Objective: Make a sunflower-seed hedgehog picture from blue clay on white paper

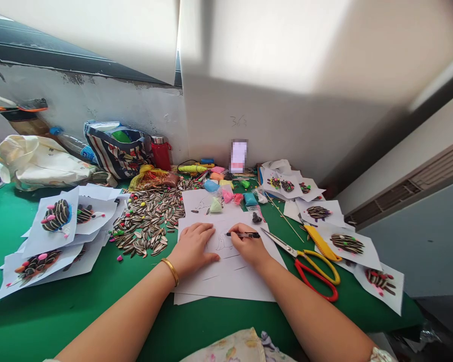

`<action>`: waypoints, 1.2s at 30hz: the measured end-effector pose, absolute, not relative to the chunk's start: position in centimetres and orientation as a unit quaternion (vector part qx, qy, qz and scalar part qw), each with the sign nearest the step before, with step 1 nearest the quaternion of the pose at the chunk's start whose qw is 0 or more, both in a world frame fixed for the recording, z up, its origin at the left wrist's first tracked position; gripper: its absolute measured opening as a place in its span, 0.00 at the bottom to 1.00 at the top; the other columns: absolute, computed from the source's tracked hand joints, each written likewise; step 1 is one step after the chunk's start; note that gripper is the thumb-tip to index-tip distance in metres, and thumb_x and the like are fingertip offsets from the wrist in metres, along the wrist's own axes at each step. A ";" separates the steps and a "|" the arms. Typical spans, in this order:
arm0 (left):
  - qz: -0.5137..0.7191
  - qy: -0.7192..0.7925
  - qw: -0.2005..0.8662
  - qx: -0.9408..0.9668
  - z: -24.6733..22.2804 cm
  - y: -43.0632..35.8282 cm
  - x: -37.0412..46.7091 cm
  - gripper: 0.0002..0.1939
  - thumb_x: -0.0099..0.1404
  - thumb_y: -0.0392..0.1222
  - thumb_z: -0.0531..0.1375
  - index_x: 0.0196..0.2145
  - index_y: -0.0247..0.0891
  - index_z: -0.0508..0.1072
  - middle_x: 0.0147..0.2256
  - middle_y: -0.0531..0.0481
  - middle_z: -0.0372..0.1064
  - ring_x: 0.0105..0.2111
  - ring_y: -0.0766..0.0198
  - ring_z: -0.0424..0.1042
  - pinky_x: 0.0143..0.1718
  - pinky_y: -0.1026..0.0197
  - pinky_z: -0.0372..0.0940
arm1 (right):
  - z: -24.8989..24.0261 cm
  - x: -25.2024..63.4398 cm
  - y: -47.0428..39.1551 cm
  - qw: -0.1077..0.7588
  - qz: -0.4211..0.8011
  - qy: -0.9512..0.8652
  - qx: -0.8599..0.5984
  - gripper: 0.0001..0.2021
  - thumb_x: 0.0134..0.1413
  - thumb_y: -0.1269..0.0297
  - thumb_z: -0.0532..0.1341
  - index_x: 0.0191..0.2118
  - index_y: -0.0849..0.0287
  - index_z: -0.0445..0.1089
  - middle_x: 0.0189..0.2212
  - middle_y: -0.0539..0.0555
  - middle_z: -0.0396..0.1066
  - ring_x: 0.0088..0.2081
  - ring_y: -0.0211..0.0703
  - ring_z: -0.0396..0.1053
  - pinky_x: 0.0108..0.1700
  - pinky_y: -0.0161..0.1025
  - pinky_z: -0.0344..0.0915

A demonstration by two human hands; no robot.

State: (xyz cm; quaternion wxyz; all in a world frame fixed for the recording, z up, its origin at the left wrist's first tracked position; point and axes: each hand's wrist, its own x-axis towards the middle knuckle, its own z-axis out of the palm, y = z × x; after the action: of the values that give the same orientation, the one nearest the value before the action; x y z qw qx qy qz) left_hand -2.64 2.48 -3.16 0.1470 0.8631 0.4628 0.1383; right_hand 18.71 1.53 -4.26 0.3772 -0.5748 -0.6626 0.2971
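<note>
My right hand [248, 246] grips a black pen [245, 235], its tip at a small outline drawing [222, 243] on white paper [226, 281]. Flat on the same paper, left of the drawing, rests my left hand [194, 246], fingers spread and thumb toward the drawing. A few short lines are marked lower on the sheet. Another sheet [196, 198] with a sketch lies just behind. Striped sunflower seeds [147, 216] are heaped to the left of the paper. A dark lump of clay [256, 217] sits at the paper's upper right.
Scissors [305, 261] with red and yellow handles and a yellow box cutter [320, 244] lie to the right. Seed-decorated papers are stacked left [53, 241] and right [347, 244]. Bagged coloured clay [211, 185], a red bottle [160, 153] and a striped bag [115, 148] stand toward the wall.
</note>
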 end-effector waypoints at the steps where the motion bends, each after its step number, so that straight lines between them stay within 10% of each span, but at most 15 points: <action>1: 0.139 0.464 0.149 0.862 -3.1 2.5 -2.6 0.36 0.53 0.56 0.68 0.57 0.44 0.68 0.61 0.44 0.62 0.61 0.47 0.56 0.61 0.45 0.51 | -4.3 18.7 1.5 0.379 0.296 -0.663 -0.574 0.08 0.54 0.65 0.55 0.33 0.54 0.72 0.31 0.49 0.74 0.35 0.43 0.70 0.39 0.38 0.63; 36: 0.140 0.458 0.131 0.868 -3.5 2.6 -2.7 0.37 0.53 0.58 0.67 0.58 0.43 0.67 0.61 0.45 0.62 0.60 0.47 0.57 0.59 0.44 0.52 | -4.0 18.7 0.6 0.364 0.313 -0.665 -0.572 0.08 0.52 0.68 0.55 0.31 0.54 0.72 0.30 0.49 0.74 0.35 0.43 0.70 0.38 0.39 0.64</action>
State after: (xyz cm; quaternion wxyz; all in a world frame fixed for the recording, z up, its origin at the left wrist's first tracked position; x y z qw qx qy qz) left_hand -2.72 2.56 -3.51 0.1312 0.8682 0.4577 0.1399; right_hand 18.74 0.57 -3.97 0.3639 -0.5723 -0.6650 0.3128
